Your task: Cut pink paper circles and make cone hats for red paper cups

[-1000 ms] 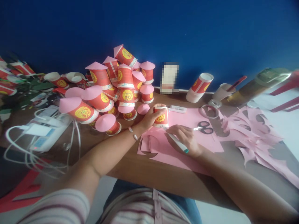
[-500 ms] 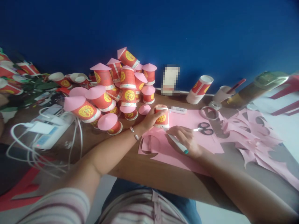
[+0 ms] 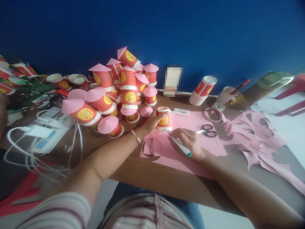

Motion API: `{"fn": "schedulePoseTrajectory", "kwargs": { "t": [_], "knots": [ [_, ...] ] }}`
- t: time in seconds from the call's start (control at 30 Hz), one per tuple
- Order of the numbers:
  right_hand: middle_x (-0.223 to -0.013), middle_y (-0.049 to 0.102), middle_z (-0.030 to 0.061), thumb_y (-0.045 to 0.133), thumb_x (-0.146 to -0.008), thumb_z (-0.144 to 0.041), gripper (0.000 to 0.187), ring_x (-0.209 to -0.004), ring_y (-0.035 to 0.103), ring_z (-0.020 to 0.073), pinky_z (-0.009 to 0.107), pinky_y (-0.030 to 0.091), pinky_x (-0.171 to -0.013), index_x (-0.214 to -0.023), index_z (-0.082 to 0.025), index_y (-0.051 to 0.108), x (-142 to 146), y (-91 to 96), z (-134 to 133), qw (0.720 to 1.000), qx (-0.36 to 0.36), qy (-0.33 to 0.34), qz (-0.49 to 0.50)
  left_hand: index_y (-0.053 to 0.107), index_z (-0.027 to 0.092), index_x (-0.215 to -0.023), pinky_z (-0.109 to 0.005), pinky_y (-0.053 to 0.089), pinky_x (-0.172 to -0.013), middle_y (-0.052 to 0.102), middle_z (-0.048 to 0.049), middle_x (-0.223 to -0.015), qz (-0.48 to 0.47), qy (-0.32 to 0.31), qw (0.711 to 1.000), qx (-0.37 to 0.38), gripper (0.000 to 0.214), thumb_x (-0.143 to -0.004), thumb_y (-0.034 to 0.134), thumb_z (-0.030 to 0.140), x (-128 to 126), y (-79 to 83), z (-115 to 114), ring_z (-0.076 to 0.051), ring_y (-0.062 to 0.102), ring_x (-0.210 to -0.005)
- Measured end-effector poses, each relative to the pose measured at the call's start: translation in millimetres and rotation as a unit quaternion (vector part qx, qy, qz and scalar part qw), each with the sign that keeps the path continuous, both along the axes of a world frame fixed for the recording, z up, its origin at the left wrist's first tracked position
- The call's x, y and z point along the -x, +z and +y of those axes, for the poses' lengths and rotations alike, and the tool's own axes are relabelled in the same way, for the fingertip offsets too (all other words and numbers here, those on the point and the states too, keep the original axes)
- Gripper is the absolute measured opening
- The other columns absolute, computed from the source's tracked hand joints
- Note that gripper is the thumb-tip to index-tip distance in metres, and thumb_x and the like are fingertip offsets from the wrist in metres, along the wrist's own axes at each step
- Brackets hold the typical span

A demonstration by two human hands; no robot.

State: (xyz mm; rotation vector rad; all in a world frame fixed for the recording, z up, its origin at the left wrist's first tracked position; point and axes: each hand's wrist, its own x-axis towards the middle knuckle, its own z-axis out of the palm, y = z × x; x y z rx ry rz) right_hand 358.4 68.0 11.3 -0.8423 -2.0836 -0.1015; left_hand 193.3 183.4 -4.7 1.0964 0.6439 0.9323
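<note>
A red paper cup (image 3: 164, 121) with a yellow emblem and white rims is gripped in my left hand (image 3: 154, 118), fingers wrapped round its side. My right hand (image 3: 188, 141) is closed on a white marker (image 3: 179, 145) with a green end, its other end pointing toward the cup's lower rim. Whether the tip touches the cup I cannot tell. Beneath both hands lies a pink paper sheet (image 3: 190, 163) with a round cut-out at its left. Just right of my right hand rest black-handled scissors (image 3: 207, 130), and a white glue stick (image 3: 181, 112) lies behind the cup.
To the left, many red cups with pink cone tops (image 3: 130, 78) are piled up. A power strip (image 3: 51, 135) with white cables sits nearer. At right are pink paper scraps (image 3: 258, 135), tape rolls (image 3: 212, 114), a stacked cup (image 3: 205, 87), a pen cup (image 3: 226, 95) and a large bottle (image 3: 259, 89).
The whole view has shifted slightly, so things appear a little farther left. Both hands keep their hold on the cup and the marker.
</note>
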Motion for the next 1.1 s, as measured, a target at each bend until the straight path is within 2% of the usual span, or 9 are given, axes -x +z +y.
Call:
{"fn": "schedulePoseTrajectory", "kwargs": {
  "t": [0.6,0.83,1.1],
  "knots": [
    [-0.086,0.072,0.0049,0.062,-0.093,-0.007,0.022,-0.071,0.069,0.0168,0.030,0.055,-0.063,-0.111,-0.019,0.060,1.7,-1.1,0.5,1.000,-0.019,0.008,-0.001,0.064,0.017,-0.107,-0.035,0.049,-0.083,0.066,-0.0037,-0.098,-0.005,0.000,1.000,-0.006,0.043,-0.079,0.081,0.045,0.1,1.2,-1.2,-0.019,0.063,-0.091],
    [-0.087,0.072,0.0062,0.062,-0.093,-0.007,0.020,-0.072,0.070,0.0176,0.030,0.055,-0.064,-0.110,-0.017,0.060,1.8,-3.0,2.0,1.000,-0.012,0.016,-0.002,0.065,0.018,-0.105,-0.037,0.050,-0.089,0.068,-0.0049,-0.098,-0.011,-0.003,1.000,-0.011,0.042,-0.079,0.080,0.047,-1.1,0.2,0.4,-0.020,0.065,-0.093],
    [-0.088,0.073,0.0065,0.062,-0.094,-0.008,0.020,-0.072,0.070,0.0173,0.029,0.056,-0.063,-0.111,-0.018,0.060,1.7,-4.0,2.5,1.000,-0.016,0.011,-0.002,0.064,0.018,-0.103,-0.036,0.049,-0.088,0.067,-0.0047,-0.100,-0.002,0.003,1.000,-0.013,0.043,-0.076,0.082,0.047,-0.1,5.6,-2.1,-0.020,0.063,-0.094]
  ]
}}
